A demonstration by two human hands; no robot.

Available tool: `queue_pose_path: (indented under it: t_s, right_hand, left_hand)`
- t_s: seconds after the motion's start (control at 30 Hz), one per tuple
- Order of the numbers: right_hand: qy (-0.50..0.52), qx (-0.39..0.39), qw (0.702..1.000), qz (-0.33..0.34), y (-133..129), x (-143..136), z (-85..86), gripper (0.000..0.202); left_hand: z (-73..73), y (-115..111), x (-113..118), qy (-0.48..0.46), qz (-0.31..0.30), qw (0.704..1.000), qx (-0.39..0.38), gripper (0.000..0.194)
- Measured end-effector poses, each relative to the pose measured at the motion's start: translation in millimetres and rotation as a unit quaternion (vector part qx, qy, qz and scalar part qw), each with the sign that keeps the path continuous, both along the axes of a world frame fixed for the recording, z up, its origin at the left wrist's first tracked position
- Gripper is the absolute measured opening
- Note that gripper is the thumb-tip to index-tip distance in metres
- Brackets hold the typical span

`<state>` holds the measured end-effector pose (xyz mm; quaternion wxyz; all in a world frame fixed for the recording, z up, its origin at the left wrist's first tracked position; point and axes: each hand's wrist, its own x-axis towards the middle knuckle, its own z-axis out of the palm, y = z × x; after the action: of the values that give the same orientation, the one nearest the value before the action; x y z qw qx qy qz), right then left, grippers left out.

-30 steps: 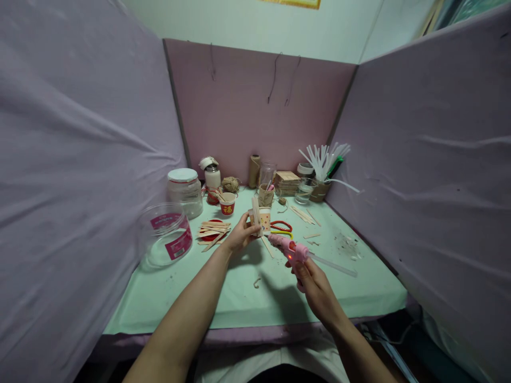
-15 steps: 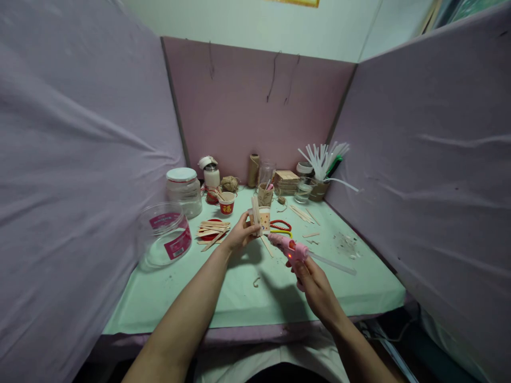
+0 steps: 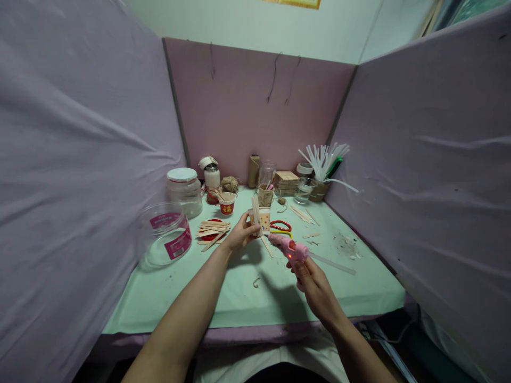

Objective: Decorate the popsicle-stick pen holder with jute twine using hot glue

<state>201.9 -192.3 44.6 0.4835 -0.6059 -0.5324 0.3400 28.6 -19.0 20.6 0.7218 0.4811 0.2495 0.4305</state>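
Observation:
A patterned paper cup (image 3: 264, 219) with upright wooden sticks (image 3: 256, 213) along its left side is at the middle of the table. My left hand (image 3: 242, 232) is closed round the cup and sticks from the left. My right hand (image 3: 311, 276) grips a pink glue gun (image 3: 288, 249) by its handle. The gun's orange light is on, a long clear glue stick (image 3: 333, 263) juts from its back, and its nozzle points at the lower part of the cup. Whether nozzle and cup touch, I cannot tell.
Scissors with red and yellow handles (image 3: 281, 225) lie behind the gun. To the left are wooden sticks on a red lid (image 3: 213, 230), a red cup (image 3: 227, 204) and clear jars (image 3: 184, 191). A wood stack (image 3: 286, 183) and glue sticks (image 3: 319, 162) stand at the back.

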Motion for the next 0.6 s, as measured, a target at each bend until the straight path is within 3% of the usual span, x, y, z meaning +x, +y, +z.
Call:
queue_pose_path:
  t_s: [0.6]
  right_hand:
    - [0.004, 0.002, 1.0, -0.002, -0.1, -0.6, 1.3, 0.057]
  left_hand:
    - [2.2, -0.8, 0.3, 0.001, 0.002, 1.0, -0.002, 0.075]
